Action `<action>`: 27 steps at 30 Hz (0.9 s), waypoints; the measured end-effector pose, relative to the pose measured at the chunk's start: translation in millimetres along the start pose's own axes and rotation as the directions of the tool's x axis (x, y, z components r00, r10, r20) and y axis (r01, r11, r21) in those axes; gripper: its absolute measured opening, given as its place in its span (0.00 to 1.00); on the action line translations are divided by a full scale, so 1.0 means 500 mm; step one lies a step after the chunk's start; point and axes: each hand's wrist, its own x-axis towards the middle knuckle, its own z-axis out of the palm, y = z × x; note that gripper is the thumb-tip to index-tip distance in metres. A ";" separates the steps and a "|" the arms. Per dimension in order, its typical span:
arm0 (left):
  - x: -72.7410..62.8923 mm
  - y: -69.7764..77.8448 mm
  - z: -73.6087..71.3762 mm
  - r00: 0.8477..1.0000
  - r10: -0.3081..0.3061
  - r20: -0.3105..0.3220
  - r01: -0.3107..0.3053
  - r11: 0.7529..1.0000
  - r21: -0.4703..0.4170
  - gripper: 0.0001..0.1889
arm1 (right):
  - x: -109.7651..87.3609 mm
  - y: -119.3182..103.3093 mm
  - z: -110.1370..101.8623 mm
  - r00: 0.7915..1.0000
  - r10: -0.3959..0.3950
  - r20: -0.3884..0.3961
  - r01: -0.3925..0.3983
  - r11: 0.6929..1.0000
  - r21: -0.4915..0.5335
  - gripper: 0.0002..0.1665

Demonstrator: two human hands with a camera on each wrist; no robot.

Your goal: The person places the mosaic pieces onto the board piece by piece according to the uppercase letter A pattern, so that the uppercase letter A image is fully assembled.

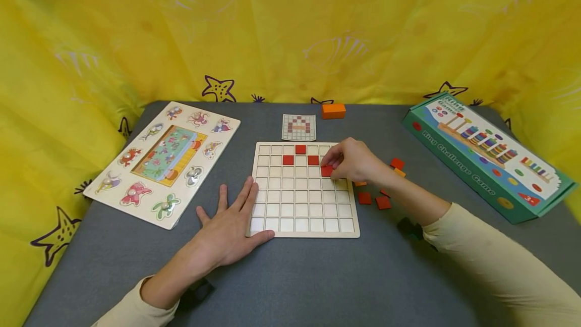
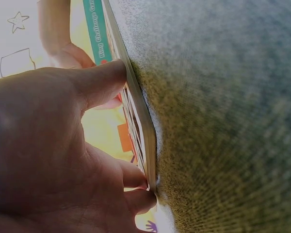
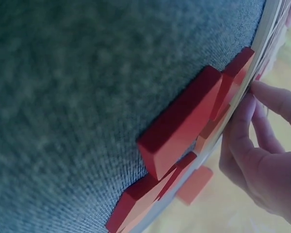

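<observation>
A pale wooden grid board [image 1: 308,234] lies flat in the middle of the table. Three red square tiles sit in its upper cells: a top tile [image 1: 300,149], a left tile [image 1: 288,160] and a right tile [image 1: 313,160]. My right hand [image 1: 356,160] pinches another red tile [image 1: 327,170] at a cell one row lower, to the right. The left wrist view shows the left hand [image 2: 53,136] at the board's side, its thumb against the edge. From the head, that left hand [image 1: 229,228] rests with spread fingers on the board's lower left corner.
Loose red tiles [image 1: 365,198] and orange tiles [image 1: 399,171] lie right of the board, partly under the right forearm. Behind the board are a pattern card [image 1: 298,127] and an orange block [image 1: 333,111]. An animal peg puzzle [image 1: 209,165] is left, a green game box [image 1: 458,160] right.
</observation>
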 end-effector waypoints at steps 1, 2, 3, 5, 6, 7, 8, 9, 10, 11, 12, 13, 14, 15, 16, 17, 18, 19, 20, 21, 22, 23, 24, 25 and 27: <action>0.000 0.000 0.000 1.000 0.001 0.000 -0.001 1.000 0.001 0.57 | 0.000 0.000 0.000 1.000 0.001 0.001 -0.001 1.000 0.002 0.16; 0.000 0.000 0.000 1.000 0.001 0.000 -0.001 1.000 0.001 0.57 | 0.001 0.000 0.001 1.000 0.002 0.002 -0.003 1.000 0.003 0.17; 0.000 0.000 0.000 1.000 0.001 0.000 -0.001 1.000 0.002 0.57 | 0.001 -0.001 0.001 1.000 0.005 0.004 -0.005 1.000 0.006 0.17; 0.000 0.000 0.000 1.000 0.001 -0.002 -0.001 1.000 0.003 0.57 | 0.001 -0.001 0.001 1.000 0.006 0.004 -0.006 1.000 0.007 0.16; 0.000 0.000 0.000 1.000 0.001 -0.002 -0.001 1.000 0.004 0.57 | 0.001 -0.001 0.001 1.000 0.006 0.004 -0.006 1.000 0.007 0.16; 0.000 0.000 0.000 1.000 0.001 -0.002 -0.001 1.000 0.004 0.57 | 0.002 -0.001 0.001 1.000 0.006 0.003 -0.006 1.000 0.006 0.16; 0.000 0.000 0.000 1.000 0.001 -0.002 -0.001 1.000 0.005 0.57 | 0.002 -0.001 0.001 1.000 0.005 0.003 -0.005 1.000 0.006 0.16; 0.000 0.000 0.000 1.000 0.001 -0.003 -0.001 1.000 0.006 0.57 | 0.002 -0.001 0.001 1.000 0.003 0.004 -0.003 1.000 0.006 0.16; 0.000 0.000 0.000 1.000 0.001 -0.003 -0.001 1.000 0.006 0.57 | 0.002 -0.001 0.000 1.000 0.000 0.006 0.000 1.000 0.006 0.16; 0.000 0.000 0.000 1.000 0.002 -0.003 -0.002 1.000 0.005 0.57 | 0.002 -0.001 0.000 1.000 0.000 0.007 0.000 1.000 0.008 0.16; 0.000 0.000 0.000 1.000 0.002 -0.003 -0.002 1.000 0.005 0.57 | 0.001 -0.002 0.000 1.000 -0.001 0.009 0.001 1.000 0.010 0.16; 0.001 0.000 0.000 1.000 0.002 -0.003 -0.002 1.000 0.004 0.57 | 0.001 -0.002 -0.001 1.000 -0.003 0.011 0.003 1.000 0.011 0.16; 0.001 0.000 0.000 1.000 0.002 -0.002 -0.002 1.000 0.004 0.58 | 0.001 -0.002 -0.001 1.000 -0.003 0.013 0.003 1.000 0.013 0.16; 0.001 0.000 0.000 1.000 0.002 -0.002 -0.002 1.000 0.004 0.58 | 0.000 -0.002 -0.002 1.000 -0.003 0.014 0.003 1.000 0.014 0.16; 0.001 0.000 0.001 1.000 0.002 -0.002 -0.002 1.000 0.004 0.58 | 0.000 -0.002 -0.002 1.000 -0.004 0.015 0.003 1.000 0.016 0.16; 0.001 0.000 0.001 1.000 0.002 -0.003 -0.002 1.000 0.003 0.58 | 0.000 -0.003 -0.002 1.000 -0.002 0.014 0.002 1.000 0.018 0.16; 0.001 0.000 0.001 1.000 0.003 -0.003 -0.003 1.000 0.003 0.58 | 0.000 -0.003 -0.002 1.000 -0.003 0.014 0.002 1.000 0.019 0.16; 0.001 0.000 0.001 1.000 0.003 -0.003 -0.003 1.000 0.003 0.58 | 0.000 -0.002 -0.002 1.000 -0.002 0.014 0.002 1.000 0.023 0.16; 0.001 0.000 0.001 1.000 0.003 -0.004 -0.003 1.000 0.003 0.57 | 0.000 -0.002 -0.002 1.000 0.001 0.012 -0.001 1.000 0.024 0.16; 0.001 0.000 0.001 1.000 0.003 -0.005 -0.003 1.000 0.002 0.57 | 0.000 -0.002 -0.003 1.000 0.002 0.012 -0.002 1.000 0.026 0.16; 0.001 0.000 0.001 1.000 0.004 -0.005 -0.004 1.000 0.001 0.57 | -0.001 -0.002 -0.003 1.000 0.003 0.010 -0.003 1.000 0.028 0.16; 0.001 0.000 0.001 1.000 0.004 -0.006 -0.004 1.000 0.001 0.57 | -0.001 -0.003 -0.004 1.000 0.004 0.010 -0.004 1.000 0.030 0.16; 0.001 0.000 0.001 1.000 0.004 -0.005 -0.004 1.000 0.001 0.57 | -0.002 -0.003 -0.005 1.000 0.006 0.009 -0.007 0.999 0.034 0.16; 0.001 0.000 0.001 1.000 0.004 -0.005 -0.004 1.000 0.001 0.57 | -0.003 -0.003 -0.006 1.000 0.009 0.007 -0.009 0.999 0.037 0.16; 0.000 0.000 0.001 1.000 0.006 -0.005 -0.006 1.000 0.000 0.57 | -0.006 -0.004 -0.009 1.000 0.011 0.003 -0.011 0.999 0.042 0.16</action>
